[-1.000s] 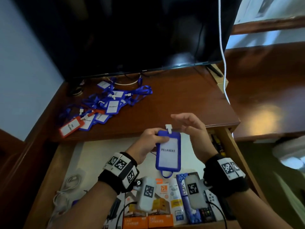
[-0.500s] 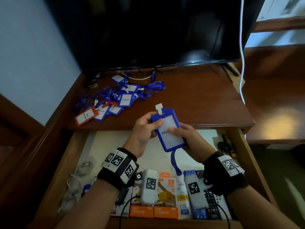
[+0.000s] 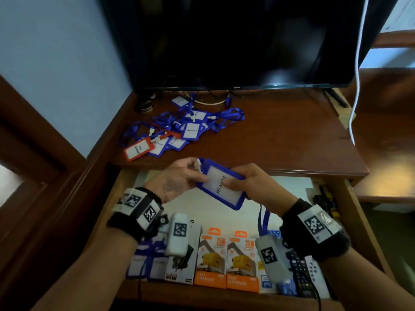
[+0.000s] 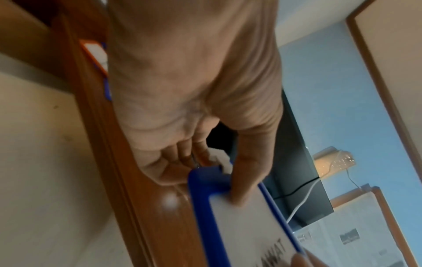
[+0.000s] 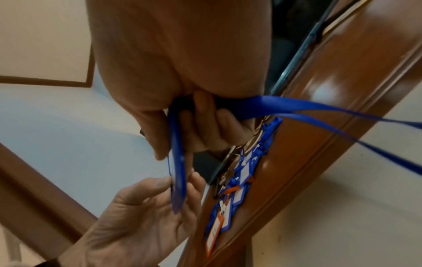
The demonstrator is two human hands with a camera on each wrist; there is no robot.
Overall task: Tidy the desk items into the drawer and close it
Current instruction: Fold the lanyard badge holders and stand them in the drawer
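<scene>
A blue badge holder with a white "PELAWAT" card hangs tilted above the open drawer, just in front of the desk edge. My left hand pinches its clip end, thumb on the card's corner. My right hand pinches the other end, seen edge-on in the right wrist view as the badge holder. Its blue lanyard dangles under my right wrist into the drawer. A pile of blue badge holders, with one red badge holder, lies on the desk's left side.
A black TV stands at the back of the desk, and a white cable hangs at its right. The drawer's front row holds orange charger boxes, more badges and a remote. Pale drawer bottom shows behind them.
The badge holder has turned from upright to lying slantwise, its clip now to the left. My right hand, open beside it a second ago, now grips its lower end.
</scene>
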